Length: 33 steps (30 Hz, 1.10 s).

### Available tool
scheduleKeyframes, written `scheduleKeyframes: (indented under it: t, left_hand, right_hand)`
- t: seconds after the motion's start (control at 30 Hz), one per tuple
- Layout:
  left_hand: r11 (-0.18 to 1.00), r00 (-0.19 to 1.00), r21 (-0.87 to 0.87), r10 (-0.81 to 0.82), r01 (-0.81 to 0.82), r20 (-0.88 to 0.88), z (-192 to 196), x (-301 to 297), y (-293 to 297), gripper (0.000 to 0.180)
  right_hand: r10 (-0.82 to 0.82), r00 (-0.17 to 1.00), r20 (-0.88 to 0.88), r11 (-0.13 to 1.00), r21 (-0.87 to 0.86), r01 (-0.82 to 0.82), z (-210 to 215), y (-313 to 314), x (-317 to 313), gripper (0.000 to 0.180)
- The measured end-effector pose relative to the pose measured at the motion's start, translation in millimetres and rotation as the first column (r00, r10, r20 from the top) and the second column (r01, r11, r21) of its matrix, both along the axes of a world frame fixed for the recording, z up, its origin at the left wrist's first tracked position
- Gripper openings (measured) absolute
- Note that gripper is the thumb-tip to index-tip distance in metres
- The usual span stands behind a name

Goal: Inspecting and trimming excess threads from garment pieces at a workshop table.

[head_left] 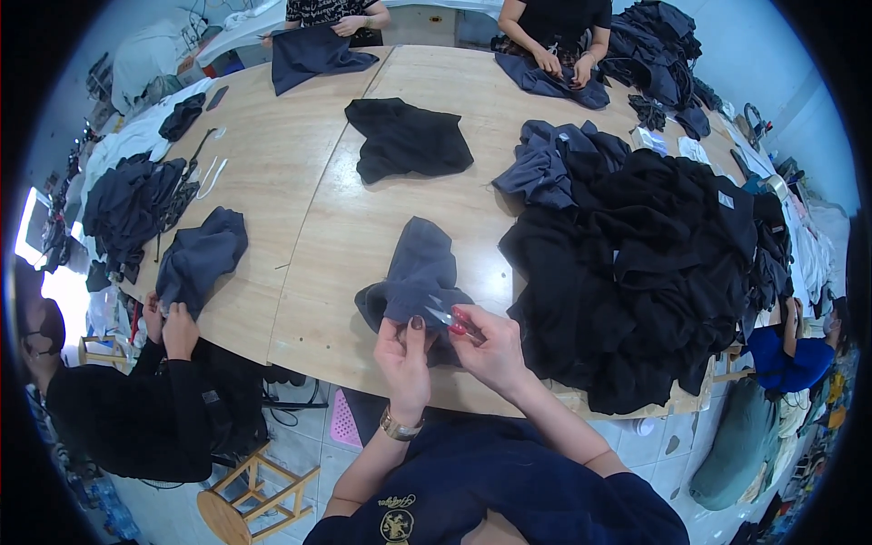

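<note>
A dark grey-blue garment point(421, 259) lies bunched on the table in front of me. My left hand point(405, 359) pinches its near edge between thumb and fingers. In my right hand point(492, 345) is a pair of small thread snips point(438, 314), its pointed metal blades aimed left, just over the cloth by my left thumb. Red shows on the snips' grip between my fingers. Whether the blades touch a thread is too small to tell.
A large heap of black garments point(636, 272) rises at my right, with a grey garment point(545, 163) on its far side. Farther up the wooden table point(313, 300) lies a black piece point(409, 141). Co-workers handle dark cloth at the left and far side. A wooden stool point(259, 500) stands lower left.
</note>
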<state>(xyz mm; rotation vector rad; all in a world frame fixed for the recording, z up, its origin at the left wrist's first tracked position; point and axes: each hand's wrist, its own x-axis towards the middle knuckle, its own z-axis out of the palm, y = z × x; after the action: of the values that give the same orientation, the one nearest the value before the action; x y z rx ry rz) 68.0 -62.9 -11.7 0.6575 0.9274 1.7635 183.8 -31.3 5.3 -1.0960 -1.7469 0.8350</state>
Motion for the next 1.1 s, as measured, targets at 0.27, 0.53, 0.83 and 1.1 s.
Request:
scheduleKeyframes:
  t: [0.27,0.53,0.83,1.1]
  left_hand:
    - [1.000,0.985,-0.003,-0.015,0.015,-0.171,-6.0,1.5,-3.8,0.023]
    - [0.973,0.919,-0.097,-0.163,0.210,0.360,4.2,-5.7,1.2,0.029]
    - [0.971,0.901,-0.094,-0.167,0.221,0.401,6.1,-13.1,3.6,0.026]
    - [0.970,0.919,-0.093,-0.180,0.226,0.351,1.7,-14.9,2.9,0.028]
  right_hand:
    - [-0.039,0.989,0.146,0.985,0.173,0.013,-6.4,4.5,-0.3,0.020]
    - [-0.091,0.865,-0.494,0.898,-0.416,-0.144,-17.4,0.7,5.4,0.004]
    - [0.070,0.997,0.028,0.997,-0.045,-0.069,-25.2,4.3,29.3,0.022]
    - [0.093,0.965,0.244,0.987,0.105,-0.122,-19.1,8.5,28.5,0.027]
